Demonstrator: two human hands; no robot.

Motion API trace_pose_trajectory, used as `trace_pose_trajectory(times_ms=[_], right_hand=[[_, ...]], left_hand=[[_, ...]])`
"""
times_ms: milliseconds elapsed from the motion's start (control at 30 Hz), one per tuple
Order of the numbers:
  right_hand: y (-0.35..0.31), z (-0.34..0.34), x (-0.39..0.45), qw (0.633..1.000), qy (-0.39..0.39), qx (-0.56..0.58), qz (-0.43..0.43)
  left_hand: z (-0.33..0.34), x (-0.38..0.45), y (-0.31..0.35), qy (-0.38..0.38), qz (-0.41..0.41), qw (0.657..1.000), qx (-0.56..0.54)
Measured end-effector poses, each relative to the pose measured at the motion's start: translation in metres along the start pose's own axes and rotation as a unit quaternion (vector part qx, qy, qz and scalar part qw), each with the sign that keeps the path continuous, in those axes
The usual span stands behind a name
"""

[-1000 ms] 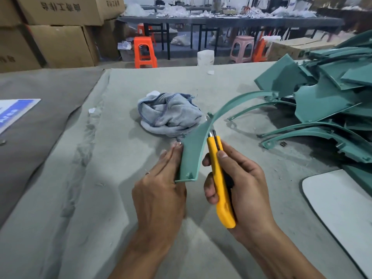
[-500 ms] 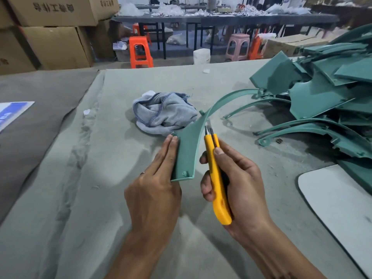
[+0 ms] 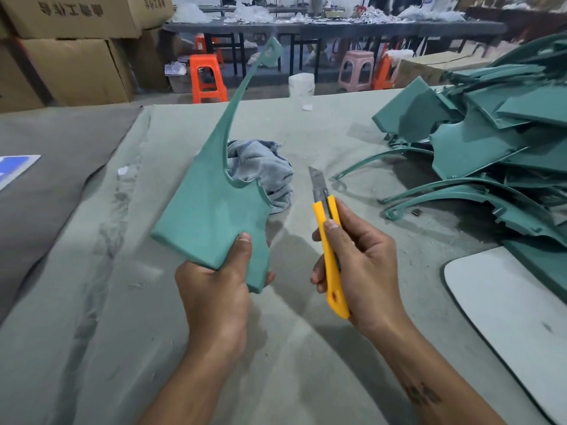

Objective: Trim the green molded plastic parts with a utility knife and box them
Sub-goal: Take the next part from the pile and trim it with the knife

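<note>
Lifted off the table since half a second ago, the green plastic part now stands nearly upright in the air, its broad face turned to the camera and its thin curved arm rising toward the far tables; earlier it lay low with the knife blade at its edge. At far left, a blue-and-white sheet lies on the darker cloth, with stacked cardboard boxes behind it. The left hand grips the part's lower corner, thumb curled over the front and fingers wrapped behind. A crumpled grey-blue rag lies on the cloth-covered table just behind the part. The right hand is closed round a yellow utility knife, thumb pressed on the handle, its blade out, pointing up and away and clear of the part. An orange stool and a pink stool stand beyond the table. At right, a pile of green parts is heaped on the table, and a white board lies at the near right edge.
</note>
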State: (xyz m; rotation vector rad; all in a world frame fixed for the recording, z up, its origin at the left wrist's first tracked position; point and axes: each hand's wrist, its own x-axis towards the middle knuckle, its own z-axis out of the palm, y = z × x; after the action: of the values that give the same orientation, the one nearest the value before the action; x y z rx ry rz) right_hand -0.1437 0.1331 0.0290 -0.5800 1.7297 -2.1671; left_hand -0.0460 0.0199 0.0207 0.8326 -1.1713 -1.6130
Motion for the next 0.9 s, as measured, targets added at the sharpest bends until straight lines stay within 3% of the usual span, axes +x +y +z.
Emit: trace_pose_trajectory(times_ms=[100, 233, 500, 800, 900], right_hand=[[0.005, 0.005, -0.003, 0.999, -0.045, -0.008, 0.001], [0.006, 0.009, -0.004, 0.998, -0.065, -0.011, 0.014], [0.002, 0.005, -0.003, 0.999, -0.038, 0.02, 0.028], [0.009, 0.02, -0.013, 1.0, -0.021, -0.016, 0.013], [0.01, 0.026, -0.018, 0.999, -0.047, -0.026, 0.005]], left_hand=[[0.004, -0.004, 0.0, -0.032, -0.03, 0.999, -0.025], [0.004, -0.011, -0.002, -0.07, 0.006, 0.998, -0.009], [0.005, -0.013, -0.002, -0.075, 0.069, 0.992, 0.078], [0.008, -0.015, -0.004, -0.042, 0.085, 0.992, 0.084], [0.008, -0.018, -0.004, -0.043, 0.083, 0.993, 0.075]])
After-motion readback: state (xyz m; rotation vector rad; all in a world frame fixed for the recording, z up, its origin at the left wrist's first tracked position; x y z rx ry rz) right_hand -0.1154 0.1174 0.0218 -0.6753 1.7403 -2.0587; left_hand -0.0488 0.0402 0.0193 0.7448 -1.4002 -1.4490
